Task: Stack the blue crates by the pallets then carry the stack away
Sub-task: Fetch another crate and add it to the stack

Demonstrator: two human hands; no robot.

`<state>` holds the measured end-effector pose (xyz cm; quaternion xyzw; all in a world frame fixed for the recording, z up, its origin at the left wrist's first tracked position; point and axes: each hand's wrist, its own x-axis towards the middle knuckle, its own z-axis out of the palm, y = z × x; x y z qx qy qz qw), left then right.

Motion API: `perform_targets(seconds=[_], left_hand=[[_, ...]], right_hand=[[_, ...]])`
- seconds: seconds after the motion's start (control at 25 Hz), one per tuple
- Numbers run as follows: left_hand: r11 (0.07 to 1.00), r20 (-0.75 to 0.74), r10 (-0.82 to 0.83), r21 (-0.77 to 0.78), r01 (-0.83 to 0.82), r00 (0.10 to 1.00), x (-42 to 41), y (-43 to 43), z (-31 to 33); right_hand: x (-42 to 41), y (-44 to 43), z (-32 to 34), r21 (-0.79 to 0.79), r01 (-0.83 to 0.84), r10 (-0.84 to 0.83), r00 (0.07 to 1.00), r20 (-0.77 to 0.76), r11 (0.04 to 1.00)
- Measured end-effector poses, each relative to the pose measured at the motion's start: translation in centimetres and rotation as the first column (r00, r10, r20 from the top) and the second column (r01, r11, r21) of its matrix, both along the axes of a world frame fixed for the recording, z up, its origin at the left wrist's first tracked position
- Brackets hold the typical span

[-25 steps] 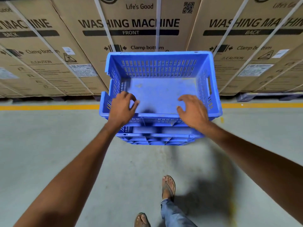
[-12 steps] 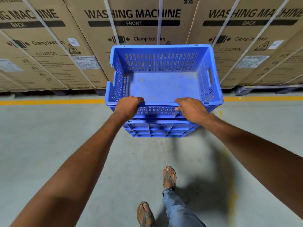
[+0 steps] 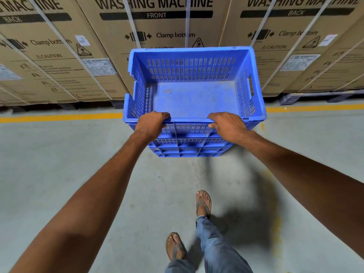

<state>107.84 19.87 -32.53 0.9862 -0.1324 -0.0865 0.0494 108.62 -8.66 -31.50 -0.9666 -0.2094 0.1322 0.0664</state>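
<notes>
Palletised brown cardboard washing-machine boxes (image 3: 94, 56) behind. Stack of blue slotted plastic crates (image 3: 192, 69) just before them, nested: stacking looks done. Left hand (image 3: 150, 125) and right hand (image 3: 228, 126), apart, each grip the near rim. Carry-away remains.

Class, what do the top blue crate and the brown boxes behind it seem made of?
Top blue slotted crate: likely moulded plastic, matte; uniform colour, vent slots, ribs. Brown printed boxes: probably cardboard, matte; printed text, stuck-on labels.

Grey floor (image 3: 59, 164), yellow line (image 3: 59, 116), pallets (image 3: 307, 96)
</notes>
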Motion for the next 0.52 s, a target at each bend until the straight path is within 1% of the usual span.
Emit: perform_targets(seconds=[0.16,0.24,0.32,0.4,0.52], left_hand=[[1.0,-0.002,0.006,-0.011,-0.006,1.0,0.0,0.2,-0.3],[1.0,0.011,0.002,-0.015,-0.002,1.0,0.0,0.3,-0.8],[1.0,0.064,-0.009,0.013,0.008,0.998,-0.3,0.2,-1.6],[0.999,0.136,0.019,0.031,-0.024,0.991,-0.5,-0.1,-2.6],[1.0,0.261,0.004,0.02,-0.01,0.965,-1.1,-0.2,-3.6]], right_hand=[[-0.1,0.0,-0.4,0.038,0.03,-0.028,0.999,-0.032,0.999],[0.1,-0.1,-0.8,0.053,0.011,-0.01,1.0,-0.015,0.999],[0.3,-0.2,-1.4,0.029,-0.035,0.034,0.999,0.033,0.999],[0.2,-0.2,-2.3,0.001,-0.043,0.043,0.995,0.086,0.999],[-0.4,-0.1,-3.8,-0.016,-0.045,0.048,0.966,0.255,0.999]])
